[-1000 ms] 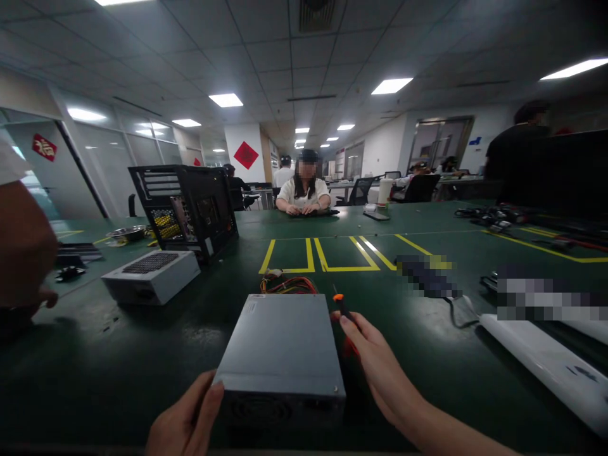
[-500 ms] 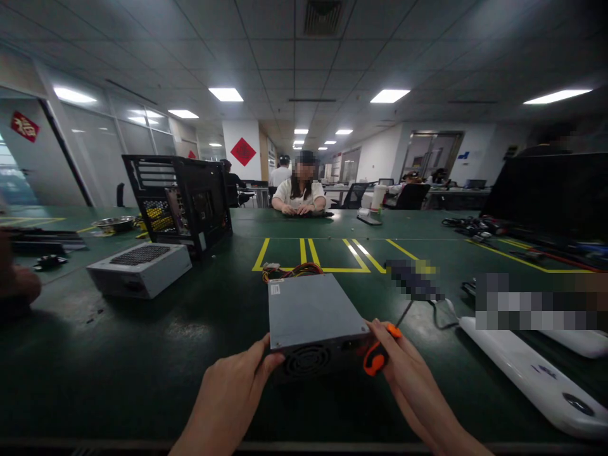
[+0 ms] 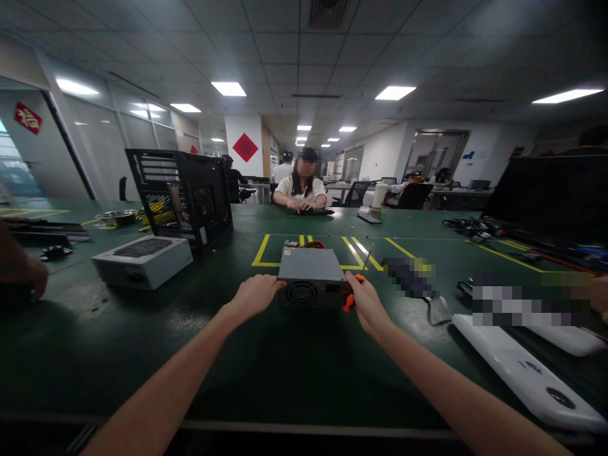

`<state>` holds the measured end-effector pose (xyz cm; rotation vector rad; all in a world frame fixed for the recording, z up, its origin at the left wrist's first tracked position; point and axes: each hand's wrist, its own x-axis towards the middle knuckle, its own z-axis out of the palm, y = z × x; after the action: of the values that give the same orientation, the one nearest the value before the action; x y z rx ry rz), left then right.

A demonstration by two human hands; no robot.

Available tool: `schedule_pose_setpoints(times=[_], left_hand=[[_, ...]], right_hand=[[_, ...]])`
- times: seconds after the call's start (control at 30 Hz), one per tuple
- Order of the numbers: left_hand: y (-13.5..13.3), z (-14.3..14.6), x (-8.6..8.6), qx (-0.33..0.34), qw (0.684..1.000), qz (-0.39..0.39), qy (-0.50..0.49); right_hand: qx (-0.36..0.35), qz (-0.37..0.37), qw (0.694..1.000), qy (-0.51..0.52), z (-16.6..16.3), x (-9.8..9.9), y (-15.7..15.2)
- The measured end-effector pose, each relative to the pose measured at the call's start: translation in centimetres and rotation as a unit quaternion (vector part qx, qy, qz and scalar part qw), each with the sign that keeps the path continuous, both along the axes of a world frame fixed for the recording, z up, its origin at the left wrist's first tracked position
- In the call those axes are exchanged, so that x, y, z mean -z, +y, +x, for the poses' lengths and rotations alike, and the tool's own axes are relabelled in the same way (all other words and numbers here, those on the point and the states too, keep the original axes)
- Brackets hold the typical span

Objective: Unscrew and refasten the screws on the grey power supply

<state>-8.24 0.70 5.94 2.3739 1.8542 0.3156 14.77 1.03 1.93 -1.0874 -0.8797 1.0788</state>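
My left grip [image 3: 255, 295], unclamped, presses the power supply [image 3: 311, 271] at its left end; my right grip [image 3: 365, 305] clamps the orange screwdriver [image 3: 349, 302] against its right end.

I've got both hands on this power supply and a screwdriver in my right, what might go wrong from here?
1. The right hand grips the orange screwdriver while pressed against the power supply; its bare shaft points up and away, so it might scrape the casing or slip.
2. The left hand only rests on the near left corner, so the unit may skid on the green table.
3. The wires at its far end could snag.
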Motion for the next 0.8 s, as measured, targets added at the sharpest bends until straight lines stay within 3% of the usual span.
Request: schedule_pose_setpoints(times=[0.2, 0.4, 0.67, 0.73, 0.8], left_hand=[[4.0, -0.3, 1.1, -0.039, 0.999, 0.025, -0.022], [6.0, -0.4, 3.1, -0.069, 0.995, 0.052, -0.052], [4.6, -1.3, 3.5, -0.096, 0.981, 0.129, -0.107], [3.9, -0.5, 3.7, -0.062, 0.977, 0.151, -0.139], [3.5, 0.9, 4.0, 0.004, 0.976, 0.12, -0.18]], right_hand=[[0.007, -0.006, 1.0, 0.015, -0.7, 0.2, 4.8], [0.014, -0.007, 0.999, 0.042, -1.0, 1.0, 7.6], [0.041, -0.016, 0.997, 0.064, 0.6, 0.8, 7.6], [0.048, -0.015, 0.997, 0.063, 0.8, 0.8, 7.3], [0.052, -0.012, 0.997, 0.058, 0.7, 0.8, 7.0]])
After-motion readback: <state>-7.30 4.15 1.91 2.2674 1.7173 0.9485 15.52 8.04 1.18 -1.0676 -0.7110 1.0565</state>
